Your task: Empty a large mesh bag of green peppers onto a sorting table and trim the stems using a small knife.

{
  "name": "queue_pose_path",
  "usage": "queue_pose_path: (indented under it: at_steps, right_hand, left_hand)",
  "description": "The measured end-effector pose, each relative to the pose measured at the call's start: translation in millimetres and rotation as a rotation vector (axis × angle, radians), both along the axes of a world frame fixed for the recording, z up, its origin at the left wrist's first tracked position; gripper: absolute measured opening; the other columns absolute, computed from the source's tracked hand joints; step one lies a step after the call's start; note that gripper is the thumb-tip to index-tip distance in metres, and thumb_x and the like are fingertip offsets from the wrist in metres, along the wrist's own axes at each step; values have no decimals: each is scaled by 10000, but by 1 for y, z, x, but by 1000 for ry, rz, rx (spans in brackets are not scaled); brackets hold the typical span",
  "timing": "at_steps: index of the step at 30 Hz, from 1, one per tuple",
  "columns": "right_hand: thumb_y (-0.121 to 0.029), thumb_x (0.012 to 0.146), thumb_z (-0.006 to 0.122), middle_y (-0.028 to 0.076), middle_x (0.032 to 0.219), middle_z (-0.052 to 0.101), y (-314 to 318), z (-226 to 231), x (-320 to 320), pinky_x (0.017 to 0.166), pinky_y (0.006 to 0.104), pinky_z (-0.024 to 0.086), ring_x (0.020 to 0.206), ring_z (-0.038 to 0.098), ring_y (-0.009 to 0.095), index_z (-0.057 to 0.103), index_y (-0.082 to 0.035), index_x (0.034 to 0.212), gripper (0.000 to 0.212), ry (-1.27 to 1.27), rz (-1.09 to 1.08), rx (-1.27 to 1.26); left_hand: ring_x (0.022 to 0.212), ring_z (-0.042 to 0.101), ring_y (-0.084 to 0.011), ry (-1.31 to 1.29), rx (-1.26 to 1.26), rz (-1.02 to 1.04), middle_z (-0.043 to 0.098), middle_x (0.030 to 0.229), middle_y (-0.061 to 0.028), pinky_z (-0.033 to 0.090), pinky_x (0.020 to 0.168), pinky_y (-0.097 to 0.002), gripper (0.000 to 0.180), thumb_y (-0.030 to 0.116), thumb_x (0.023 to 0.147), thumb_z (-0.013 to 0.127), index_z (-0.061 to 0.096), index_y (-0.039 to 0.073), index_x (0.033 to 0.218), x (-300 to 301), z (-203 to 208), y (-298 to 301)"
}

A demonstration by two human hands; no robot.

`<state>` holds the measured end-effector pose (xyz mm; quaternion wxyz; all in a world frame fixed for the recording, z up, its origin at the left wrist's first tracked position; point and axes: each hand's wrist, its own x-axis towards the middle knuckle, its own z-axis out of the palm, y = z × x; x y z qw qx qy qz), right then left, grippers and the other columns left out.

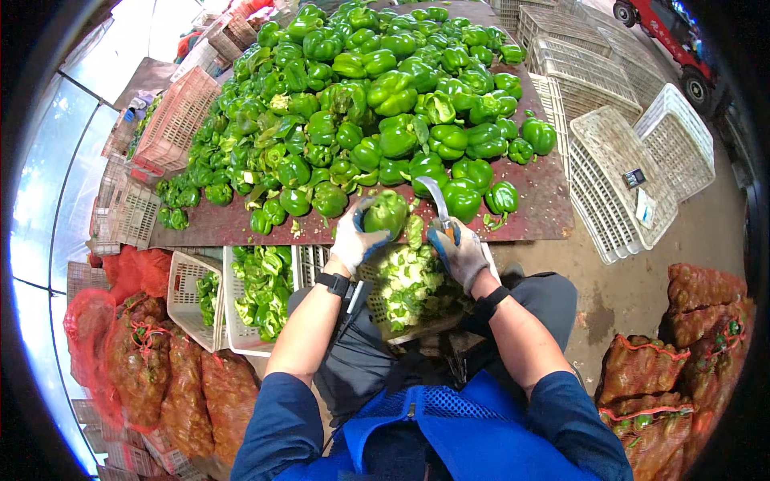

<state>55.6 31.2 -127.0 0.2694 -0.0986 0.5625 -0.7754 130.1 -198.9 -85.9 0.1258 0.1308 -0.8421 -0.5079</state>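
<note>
My left hand (353,240), in a grey glove, grips a green bell pepper (387,212) just above my lap. My right hand (463,255), also gloved, holds a knife (437,200) with a curved blade pointing up beside that pepper. Below both hands a crate (313,260) on my knees carries a heap of pale green pepper cores and trimmings (413,284). A large pile of whole green bell peppers (361,104) covers the reddish-brown table (545,208) in front of me.
White plastic crates with cut peppers (261,293) stand at my left. Empty white crates (634,160) lie at the right of the table. Red mesh sacks filled with peppers sit at the lower left (160,361) and the lower right (682,353). A red vehicle (674,40) is at the top right.
</note>
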Motion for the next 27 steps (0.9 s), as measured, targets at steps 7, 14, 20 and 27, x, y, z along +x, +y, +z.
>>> queue_pose_path:
  at_steps: [7,14,20,27]
  right_hand:
    - [-283,881,695,-10,906,628,-10,43,-2,622,242,471,783,593,88,620,-60,1108,326,-171,184,202]
    - [-123,850,710,33,1068,666,-10,49,-1,867,262,473,939,611,109,597,-16,1166,353,-218,92,-101]
    - [-52,870,667,53,1145,642,-26,51,5,896,262,486,992,608,124,559,-13,1233,381,-107,113,-93]
    - [-159,888,660,194,972,663,-36,16,6,796,414,510,912,652,342,581,-27,1135,291,729,7,469]
  left_hand:
    - [1282,461,-395,163,-581,-330,479,1374,-226,407,1065,-451,767,99,581,785,516,63,1299,15,22,27]
    - [1308,458,-285,87,347,-185,451,1428,-164,417,1060,-402,771,50,696,728,406,3,1394,21,23,31]
    - [1046,625,-200,7,863,-54,616,1211,-120,515,900,-313,530,-32,797,659,498,-19,1302,21,-8,14]
    - [1015,642,-242,-4,200,183,653,1133,-134,512,889,-331,648,92,687,811,529,-5,1262,15,-3,-4]
